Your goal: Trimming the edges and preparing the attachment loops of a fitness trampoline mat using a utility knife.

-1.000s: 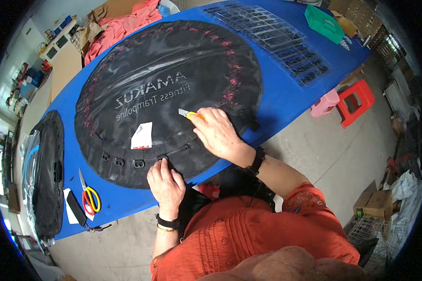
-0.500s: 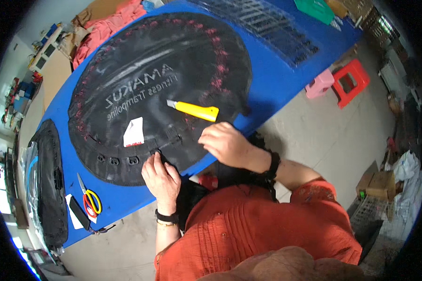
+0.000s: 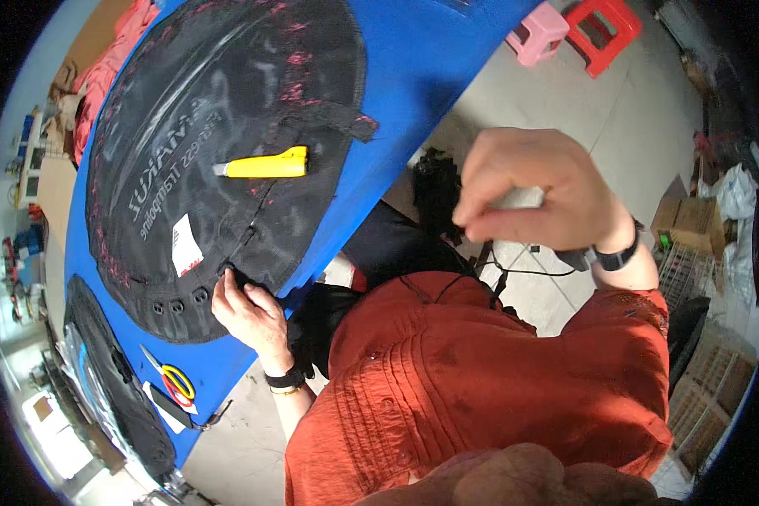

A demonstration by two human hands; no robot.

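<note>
A round black trampoline mat (image 3: pixel 253 93) with pinkish marks around its rim area lies flat on the blue table. At its near edge my left hand (image 3: pixel 253 320) pinches a small dark fitting (image 3: pixel 228 267), largely covered by my fingertips. Several similar black fittings (image 3: pixel 200 295) sit in a row along the rim to the left. My right hand (image 3: pixel 565 181) is raised off the table at the right, thumb and fingertips pressed together; what they hold, if anything, is too fine to see. A yellow utility knife (image 3: pixel 266 165), blade out, and a white label (image 3: pixel 185 244) rest on the mat.
Yellow-and-red-handled scissors (image 3: pixel 175 384) and a dark flat object (image 3: pixel 167 407) lie at the blue table's (image 3: pixel 426 76) near left. Another black piece (image 3: pixel 110 371) lies at the far left. Pink (image 3: pixel 538 34) and red (image 3: pixel 603 34) stools stand on the floor, boxes (image 3: pixel 687 223) at right.
My right hand has lifted away from the mat, up and to the right. My left hand stays at the mat's edge. The whole view has turned and shifted.
</note>
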